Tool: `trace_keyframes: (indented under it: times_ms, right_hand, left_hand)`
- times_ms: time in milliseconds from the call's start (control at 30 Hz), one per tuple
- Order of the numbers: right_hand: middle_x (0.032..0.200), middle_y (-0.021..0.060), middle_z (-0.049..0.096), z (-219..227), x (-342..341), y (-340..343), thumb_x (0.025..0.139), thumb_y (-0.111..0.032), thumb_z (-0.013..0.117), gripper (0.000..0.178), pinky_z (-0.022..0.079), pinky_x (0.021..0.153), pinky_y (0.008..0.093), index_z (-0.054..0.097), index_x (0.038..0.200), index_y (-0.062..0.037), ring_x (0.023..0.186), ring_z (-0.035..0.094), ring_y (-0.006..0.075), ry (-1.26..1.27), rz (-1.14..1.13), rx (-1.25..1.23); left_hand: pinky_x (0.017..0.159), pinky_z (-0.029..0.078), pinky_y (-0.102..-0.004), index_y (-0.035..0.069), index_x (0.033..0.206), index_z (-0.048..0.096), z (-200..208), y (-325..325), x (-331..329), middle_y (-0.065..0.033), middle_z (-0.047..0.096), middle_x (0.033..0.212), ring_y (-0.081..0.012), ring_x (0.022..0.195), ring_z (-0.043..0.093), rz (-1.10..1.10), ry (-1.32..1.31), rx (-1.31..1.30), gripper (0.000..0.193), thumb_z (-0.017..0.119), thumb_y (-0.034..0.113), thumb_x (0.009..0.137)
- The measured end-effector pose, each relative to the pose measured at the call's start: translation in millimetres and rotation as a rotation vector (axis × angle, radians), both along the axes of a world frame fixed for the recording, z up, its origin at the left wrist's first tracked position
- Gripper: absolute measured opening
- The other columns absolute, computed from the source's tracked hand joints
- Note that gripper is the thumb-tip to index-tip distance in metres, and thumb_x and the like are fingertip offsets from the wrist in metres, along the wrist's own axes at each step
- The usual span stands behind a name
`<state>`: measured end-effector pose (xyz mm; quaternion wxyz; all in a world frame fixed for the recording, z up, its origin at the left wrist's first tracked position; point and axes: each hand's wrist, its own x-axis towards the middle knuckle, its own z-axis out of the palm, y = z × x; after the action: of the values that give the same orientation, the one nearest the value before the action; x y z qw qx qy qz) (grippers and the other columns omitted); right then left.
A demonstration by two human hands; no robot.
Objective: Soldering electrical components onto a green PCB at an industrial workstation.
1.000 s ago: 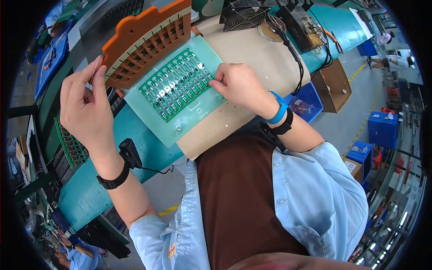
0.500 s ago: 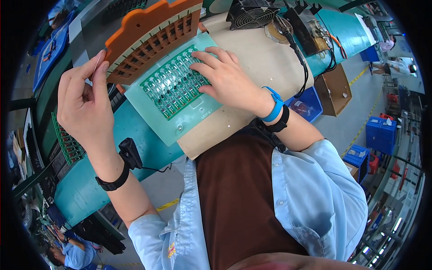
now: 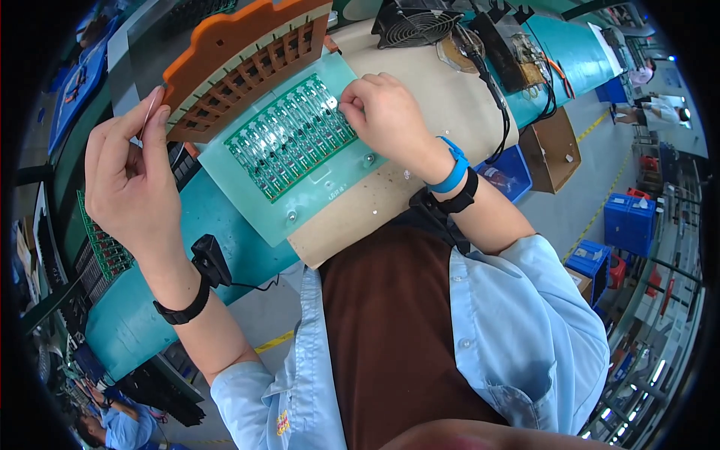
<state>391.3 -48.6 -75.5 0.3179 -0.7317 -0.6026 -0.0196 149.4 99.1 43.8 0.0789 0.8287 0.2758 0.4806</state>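
In the upper middle of the frame the right hand [image 3: 386, 112] rests on the far right edge of a green circuit-board panel [image 3: 289, 142], its fingers curled and the thumb and forefinger tips pinched together over the panel's upper right corner; whether a small part sits between them cannot be told. The panel, made up of rows of narrow boards, lies tilted in a pale green carrier plate [image 3: 300, 202], which sits partly on a tan mat [image 3: 420, 75] and partly over the teal workbench [image 3: 217, 225]. On the right wrist are a blue wristband [image 3: 452, 169] and a black strap [image 3: 459, 199]. The left hand [image 3: 131, 180] is raised at the left of the frame, well apart from the panel, with thumb and forefinger closed on a thin, light-coloured sliver [image 3: 150, 112] that points up toward the upper left; the other fingers are folded loosely behind. A black wristband [image 3: 182, 309] circles the left wrist, and just beside it a small black box with a cord [image 3: 211, 259] lies on the bench. Behind the carrier plate, at the upper left, stands an orange slotted rack [image 3: 232, 45]. At the top middle sit a black fan [image 3: 412, 22] and a tangle of cables.
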Motion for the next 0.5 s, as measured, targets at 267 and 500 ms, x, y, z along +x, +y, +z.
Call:
trace_keyframes:
  times_ms: [267, 500]
  right_hand:
    - [0.076, 0.0070, 0.063, -4, 4, 7, 0.080, -0.005, 0.072, 0.005, 0.051, 0.070, 0.0398, 0.067, 0.082, -0.0067, 0.075, 0.061, 0.0283, 0.060, 0.028, 0.028]
    - [0.077, 0.0073, 0.064, 1, 11, 11, 0.080, -0.005, 0.073, 0.006, 0.052, 0.069, 0.0390, 0.069, 0.084, -0.0062, 0.074, 0.063, 0.0263, 0.074, 0.127, -0.028]
  left_hand:
    - [0.050, 0.032, -0.0173, 0.007, 0.100, 0.080, -5, 5, 1, 0.0025, 0.067, 0.082, -0.0003, 0.058, 0.046, -0.057, -0.044, -0.007, 0.016, 0.077, 0.000, 0.086]
    - [0.050, 0.032, -0.0171, 0.008, 0.100, 0.081, -8, 7, -2, 0.0028, 0.067, 0.082, -0.0001, 0.057, 0.046, -0.063, -0.045, -0.008, 0.015, 0.079, 0.002, 0.086]
